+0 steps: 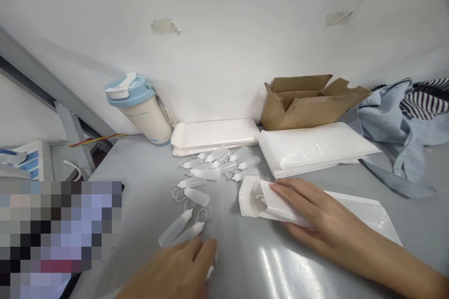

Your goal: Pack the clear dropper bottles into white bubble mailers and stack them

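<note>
While my right hand (312,208) grips an open white mailer (280,205) over the grey surface (238,257), my left hand (178,264) curls beside small translucent bottles (197,196); whether it holds one, I cannot tell. Beyond sit stacked white packets (315,147) and a cardboard box (308,110).

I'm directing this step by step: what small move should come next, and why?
Probably have the left hand pinch the bottle just ahead of it: the two are close together, and the right hand holds the mailer with its open mouth facing left. Whether the left hand already grips something, I can't tell.
</note>
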`<state>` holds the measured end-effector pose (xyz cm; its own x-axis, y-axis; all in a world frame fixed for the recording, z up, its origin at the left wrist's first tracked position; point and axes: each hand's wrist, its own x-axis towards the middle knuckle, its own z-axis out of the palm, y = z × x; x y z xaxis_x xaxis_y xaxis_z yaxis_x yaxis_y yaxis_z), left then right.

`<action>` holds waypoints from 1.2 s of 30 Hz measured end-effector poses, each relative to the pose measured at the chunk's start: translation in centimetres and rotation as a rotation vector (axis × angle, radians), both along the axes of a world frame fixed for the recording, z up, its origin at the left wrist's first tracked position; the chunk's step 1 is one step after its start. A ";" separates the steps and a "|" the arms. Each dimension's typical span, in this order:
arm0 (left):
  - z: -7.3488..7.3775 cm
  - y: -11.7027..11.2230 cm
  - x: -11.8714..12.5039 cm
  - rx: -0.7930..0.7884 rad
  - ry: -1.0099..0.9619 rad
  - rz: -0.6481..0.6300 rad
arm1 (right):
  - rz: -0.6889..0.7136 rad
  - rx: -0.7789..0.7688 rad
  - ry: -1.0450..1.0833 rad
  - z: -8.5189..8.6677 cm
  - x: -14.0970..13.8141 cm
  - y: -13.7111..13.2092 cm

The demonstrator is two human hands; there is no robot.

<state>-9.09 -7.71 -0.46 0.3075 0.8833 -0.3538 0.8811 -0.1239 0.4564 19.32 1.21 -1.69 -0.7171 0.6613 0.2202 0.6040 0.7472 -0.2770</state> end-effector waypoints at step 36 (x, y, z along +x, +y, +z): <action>1.1 7.0 7.7 0.150 -0.621 0.150 | 0.162 -0.126 0.051 0.8 -0.2 0.9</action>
<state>-1.41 -0.75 0.67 0.2842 0.9586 -0.0196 0.4718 -0.1220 0.8732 19.08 2.12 -0.89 -0.8063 0.5629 0.1817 0.4617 0.7910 -0.4014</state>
